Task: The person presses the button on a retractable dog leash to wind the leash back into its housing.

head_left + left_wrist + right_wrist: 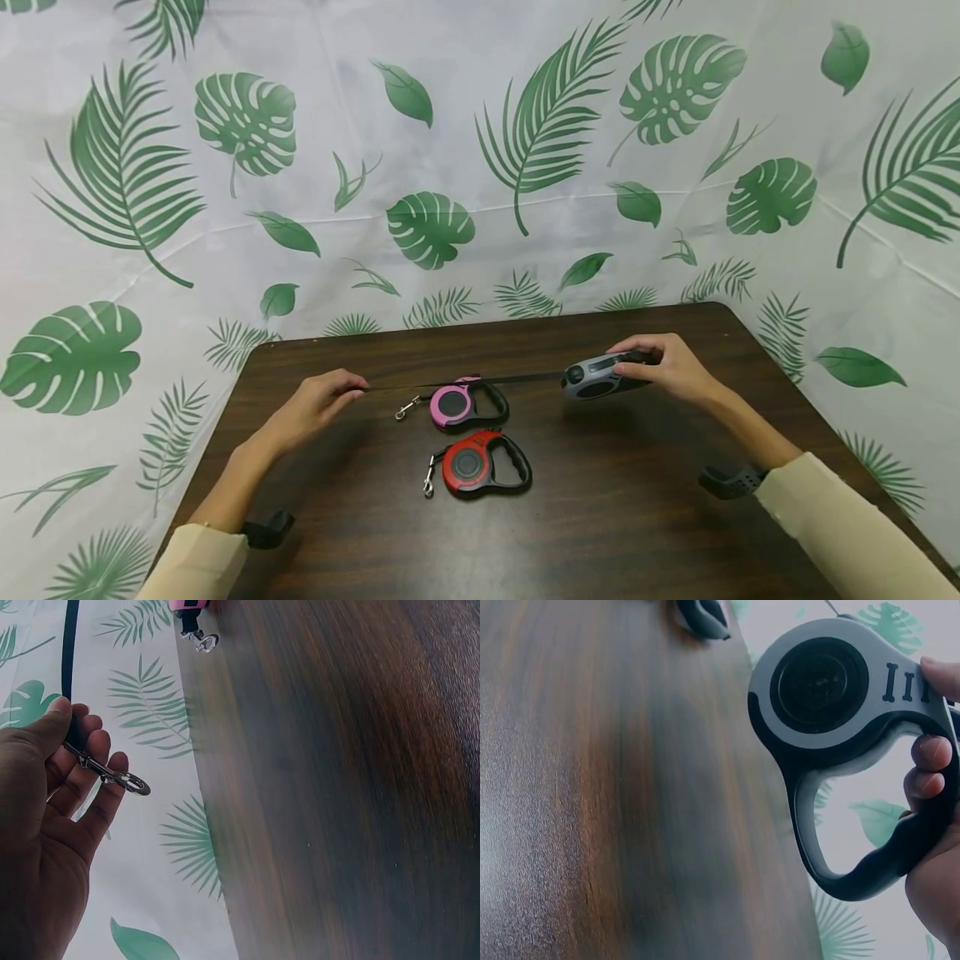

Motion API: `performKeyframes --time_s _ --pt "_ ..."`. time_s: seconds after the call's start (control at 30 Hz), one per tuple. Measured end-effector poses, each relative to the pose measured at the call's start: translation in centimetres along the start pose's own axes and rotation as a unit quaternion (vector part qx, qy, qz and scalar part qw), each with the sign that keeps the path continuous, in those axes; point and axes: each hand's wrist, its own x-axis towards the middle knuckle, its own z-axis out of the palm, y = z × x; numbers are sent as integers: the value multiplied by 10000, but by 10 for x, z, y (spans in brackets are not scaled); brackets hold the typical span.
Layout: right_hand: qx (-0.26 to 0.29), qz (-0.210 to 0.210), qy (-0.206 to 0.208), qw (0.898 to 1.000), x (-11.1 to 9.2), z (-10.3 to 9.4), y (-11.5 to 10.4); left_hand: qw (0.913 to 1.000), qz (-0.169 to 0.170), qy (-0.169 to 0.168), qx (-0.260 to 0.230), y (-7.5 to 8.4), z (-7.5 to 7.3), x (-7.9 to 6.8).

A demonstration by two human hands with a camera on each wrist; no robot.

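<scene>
My right hand [663, 367] grips the black handle of a grey retractable dog leash [600, 377], held above the table's right half. In the right wrist view fingers curl through the handle loop of the grey leash [810, 682]. From its casing a black strap [528, 378] runs stretched leftward to my left hand [318, 404]. The left wrist view shows thumb and fingers pinching the end of the strap [70, 652], with a metal snap clip [112, 774] lying across the fingers. Behind the strap, a pink retractable leash [453, 404] lies on the table.
A red retractable leash [467, 467] with its metal clip [428, 487] lies in front of the pink one on the dark wooden table [480, 550]. A leaf-printed white sheet [450, 158] hangs behind the table. Each wrist wears a black band.
</scene>
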Motion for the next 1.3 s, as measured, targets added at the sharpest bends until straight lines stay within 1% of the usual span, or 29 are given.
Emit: performKeyframes --time_s 0.37,0.87,1.07,1.3 --pt "143 -141 -48 9998 0 6 -1 10000 75 -35 19 4 7 6" --pt "200 -79 2 9998 1 16 -6 9998 35 -118 -123 10 17 14" --pt "264 -59 -10 9996 2 20 -8 9994 123 -206 -247 15 20 18" --pt "385 -127 -47 9992 4 27 -12 9985 -8 -406 -355 20 25 24"
